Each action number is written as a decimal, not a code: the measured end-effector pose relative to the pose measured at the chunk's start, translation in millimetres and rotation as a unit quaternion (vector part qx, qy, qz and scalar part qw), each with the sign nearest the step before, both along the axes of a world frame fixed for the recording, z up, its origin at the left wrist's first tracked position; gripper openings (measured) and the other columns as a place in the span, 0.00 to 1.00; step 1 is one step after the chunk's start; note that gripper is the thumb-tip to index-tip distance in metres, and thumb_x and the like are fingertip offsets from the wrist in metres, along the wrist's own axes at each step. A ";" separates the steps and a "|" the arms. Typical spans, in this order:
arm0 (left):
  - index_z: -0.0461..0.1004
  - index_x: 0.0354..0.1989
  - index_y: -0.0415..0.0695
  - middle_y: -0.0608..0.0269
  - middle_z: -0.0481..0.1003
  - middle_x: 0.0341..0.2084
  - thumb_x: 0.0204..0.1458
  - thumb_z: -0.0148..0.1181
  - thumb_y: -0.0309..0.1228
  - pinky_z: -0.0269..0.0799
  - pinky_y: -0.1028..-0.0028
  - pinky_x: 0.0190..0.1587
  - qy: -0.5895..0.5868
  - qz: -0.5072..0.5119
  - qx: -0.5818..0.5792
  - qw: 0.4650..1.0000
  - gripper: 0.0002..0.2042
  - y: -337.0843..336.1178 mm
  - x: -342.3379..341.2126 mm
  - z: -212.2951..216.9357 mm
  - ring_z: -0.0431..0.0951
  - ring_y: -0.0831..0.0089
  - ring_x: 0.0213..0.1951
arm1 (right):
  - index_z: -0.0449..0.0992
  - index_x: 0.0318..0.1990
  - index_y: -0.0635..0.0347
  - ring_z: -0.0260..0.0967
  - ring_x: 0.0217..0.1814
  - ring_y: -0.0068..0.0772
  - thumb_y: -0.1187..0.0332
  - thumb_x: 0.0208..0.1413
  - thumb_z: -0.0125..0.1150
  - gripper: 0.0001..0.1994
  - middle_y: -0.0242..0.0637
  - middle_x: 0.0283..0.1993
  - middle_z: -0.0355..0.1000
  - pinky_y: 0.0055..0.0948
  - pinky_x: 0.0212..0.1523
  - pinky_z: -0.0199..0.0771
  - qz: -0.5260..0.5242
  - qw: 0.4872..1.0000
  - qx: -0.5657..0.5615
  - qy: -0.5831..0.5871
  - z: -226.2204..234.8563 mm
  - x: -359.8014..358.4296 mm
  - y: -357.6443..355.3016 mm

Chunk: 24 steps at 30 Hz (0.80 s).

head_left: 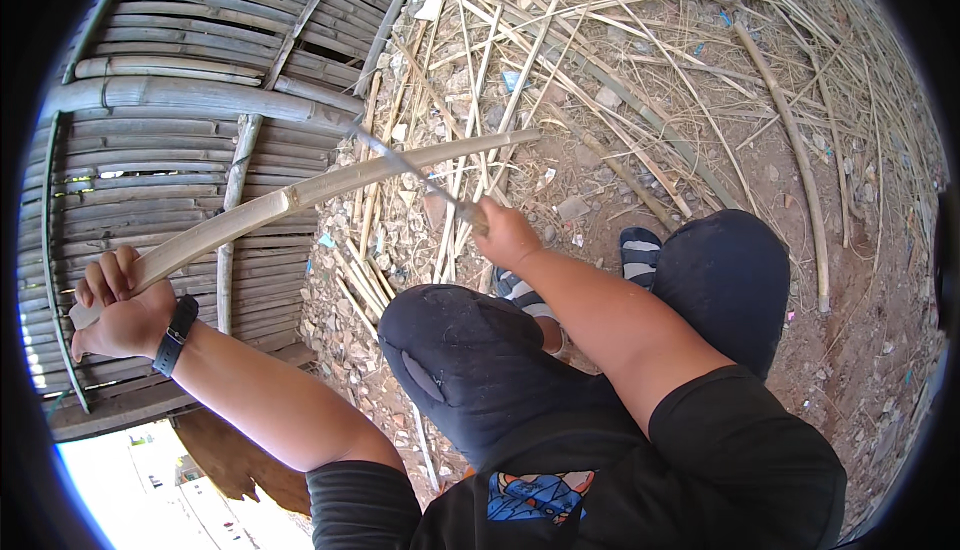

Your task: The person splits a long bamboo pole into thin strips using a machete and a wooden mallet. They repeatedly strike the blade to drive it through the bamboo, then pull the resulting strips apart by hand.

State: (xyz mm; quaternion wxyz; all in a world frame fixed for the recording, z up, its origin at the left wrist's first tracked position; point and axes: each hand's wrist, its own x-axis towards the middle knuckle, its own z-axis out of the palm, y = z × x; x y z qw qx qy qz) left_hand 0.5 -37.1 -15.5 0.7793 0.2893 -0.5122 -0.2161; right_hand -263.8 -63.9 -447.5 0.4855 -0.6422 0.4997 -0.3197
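Left hand [118, 302] at the lower left of the frame, fingers wrapped tight round the near end of a long pale bamboo strip [330, 186]. Black wristband [175, 335] just behind that hand. Strip running up and to the right from the fist, ending near the upper middle of the frame. Right hand [505, 235] at the centre, closed round the handle of a knife [410, 172]; thin blade slanting up to the left and meeting the strip about midway along it (touching or just crossing over, hard to tell). Hands well apart, each clamped on its own thing. Dark-clothed knees [470, 360] in the lower middle, striped sandals [640, 250] just beyond them. Bamboo slat wall [170, 140] filling the left side of the frame. Dry bamboo scraps and splinters [600, 80] scattered over bare dirt across the upper right.
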 end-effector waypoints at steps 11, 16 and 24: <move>0.63 0.19 0.51 0.74 0.56 0.12 0.45 0.37 0.81 0.45 0.76 0.20 -0.001 -0.094 -0.017 0.995 0.39 0.9 12.2 -3.5 0.51 0.79 0.13 | 0.74 0.43 0.63 0.77 0.43 0.57 0.61 0.50 0.67 0.17 0.56 0.38 0.77 0.47 0.43 0.76 -0.083 0.992 0.099 0.006 16.3 -5.1 -1.3; 0.63 0.19 0.52 0.75 0.56 0.11 0.45 0.39 0.81 0.45 0.76 0.20 -0.008 -0.130 -0.015 0.991 0.39 1.8 8.7 -2.1 0.50 0.80 0.14 | 0.74 0.42 0.62 0.77 0.38 0.53 0.64 0.52 0.65 0.14 0.54 0.35 0.77 0.44 0.40 0.76 -0.014 0.997 0.032 -0.066 28.4 5.6 -17.7; 0.64 0.19 0.52 0.75 0.56 0.12 0.46 0.40 0.80 0.47 0.76 0.21 -0.009 -0.137 -0.013 0.990 0.38 11.3 21.3 -9.2 0.50 0.80 0.13 | 0.75 0.40 0.63 0.76 0.33 0.47 0.68 0.49 0.63 0.12 0.47 0.32 0.76 0.41 0.37 0.75 0.029 0.991 0.114 -0.059 63.3 -6.5 -36.2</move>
